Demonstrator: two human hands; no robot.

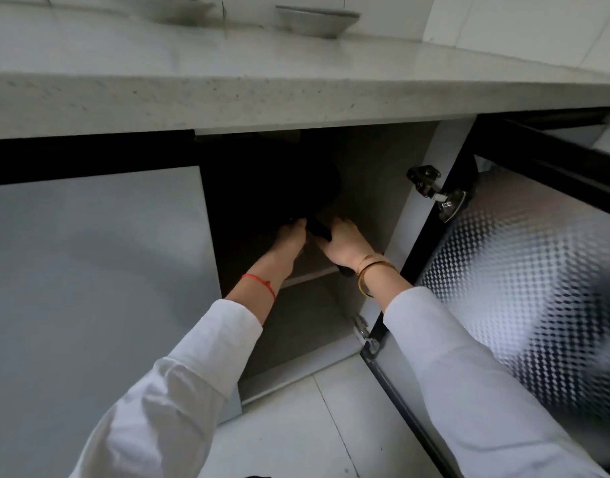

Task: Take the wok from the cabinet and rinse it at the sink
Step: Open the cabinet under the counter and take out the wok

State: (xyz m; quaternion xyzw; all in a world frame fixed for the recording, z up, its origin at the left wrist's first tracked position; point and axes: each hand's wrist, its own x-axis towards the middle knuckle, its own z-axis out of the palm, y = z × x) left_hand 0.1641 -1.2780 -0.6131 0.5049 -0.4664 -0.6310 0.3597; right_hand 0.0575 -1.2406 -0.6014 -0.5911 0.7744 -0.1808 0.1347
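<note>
A black wok sits on the upper shelf inside the dark open cabinet, its body barely distinct from the shadow. Its black handle points out toward me. My right hand is closed over the handle, whose end pokes out under my wrist. My left hand is pressed against the wok where the handle meets the rim, fingertips curled into the dark. Both arms, in white sleeves, reach into the opening.
The cabinet door with patterned glass stands open at right, hinges showing. A closed grey door is at left. The stone countertop overhangs above, with two bowls on it. Tiled floor lies below.
</note>
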